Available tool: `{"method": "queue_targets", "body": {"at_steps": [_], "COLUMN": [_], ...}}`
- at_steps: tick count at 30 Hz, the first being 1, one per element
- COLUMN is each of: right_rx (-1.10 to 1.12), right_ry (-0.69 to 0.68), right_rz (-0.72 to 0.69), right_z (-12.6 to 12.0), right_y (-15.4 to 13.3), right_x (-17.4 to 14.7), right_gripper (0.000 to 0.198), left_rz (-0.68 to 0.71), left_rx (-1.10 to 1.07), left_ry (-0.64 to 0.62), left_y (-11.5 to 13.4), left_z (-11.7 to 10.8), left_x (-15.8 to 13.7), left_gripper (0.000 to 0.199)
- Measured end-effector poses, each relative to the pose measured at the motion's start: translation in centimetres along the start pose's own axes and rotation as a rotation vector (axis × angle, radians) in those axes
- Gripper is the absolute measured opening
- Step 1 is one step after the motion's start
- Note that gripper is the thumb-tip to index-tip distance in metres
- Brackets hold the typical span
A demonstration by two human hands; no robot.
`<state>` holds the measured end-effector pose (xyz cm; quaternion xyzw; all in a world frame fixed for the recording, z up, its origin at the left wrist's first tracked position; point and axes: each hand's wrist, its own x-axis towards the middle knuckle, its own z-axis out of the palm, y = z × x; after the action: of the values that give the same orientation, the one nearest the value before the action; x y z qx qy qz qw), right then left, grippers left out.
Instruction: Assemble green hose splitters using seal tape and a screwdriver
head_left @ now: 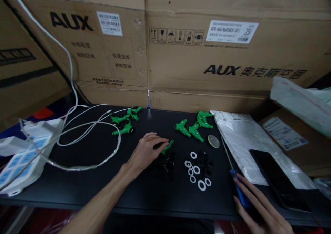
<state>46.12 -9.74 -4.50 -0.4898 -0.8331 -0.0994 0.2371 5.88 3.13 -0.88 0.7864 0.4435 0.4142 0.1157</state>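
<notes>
My left hand [148,147] is closed at the middle of the table, its fingertips pinching a green plastic hose fitting [169,146], partly hidden by the fingers. At the lower right my right hand [261,204] wraps round the blue handle of a screwdriver [241,193]; the metal shaft points away from me, toward a small clear disc [213,141]. Several white rings [196,169] lie between my hands, beside black round parts [206,163]. Small dark parts with shiny bits [169,163] sit just below the left hand, too dim to identify.
Green branched fittings lie in two groups, left [125,127] and right [196,131]. A white power strip [31,154] with looped cables occupies the left. A white plastic mailer [238,137] and a black phone [276,178] are at right. Large cardboard boxes [176,65] wall the back.
</notes>
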Motion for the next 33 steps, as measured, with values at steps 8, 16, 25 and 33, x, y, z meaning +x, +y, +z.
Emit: {"method": "queue_targets", "body": {"at_steps": [8, 16, 25, 33], "right_rx": [-0.235, 0.027, 0.516, 0.599], "right_ry": [0.018, 0.222, -0.253, -0.468], "right_rz": [-0.060, 0.261, -0.038, 0.003], "right_z": [0.1, -1.7, 4.6, 7.5], "right_y": [0.5, -5.1, -9.0, -10.6], "right_x": [-1.0, 6.3, 22.2, 24.6], "right_gripper": [0.041, 0.034, 0.025, 0.032], "left_rz": [-0.036, -0.067, -0.050, -0.103], "left_rx": [-0.022, -0.037, -0.011, 0.011], "left_ry": [-0.037, -0.070, -0.100, -0.098], "left_y": [0.9, 1.1, 0.4, 0.5], "left_z": [-0.5, -0.7, -0.5, -1.2], "left_x": [0.2, 0.3, 0.5, 0.5], "left_gripper": [0.013, 0.014, 0.013, 0.016]}}
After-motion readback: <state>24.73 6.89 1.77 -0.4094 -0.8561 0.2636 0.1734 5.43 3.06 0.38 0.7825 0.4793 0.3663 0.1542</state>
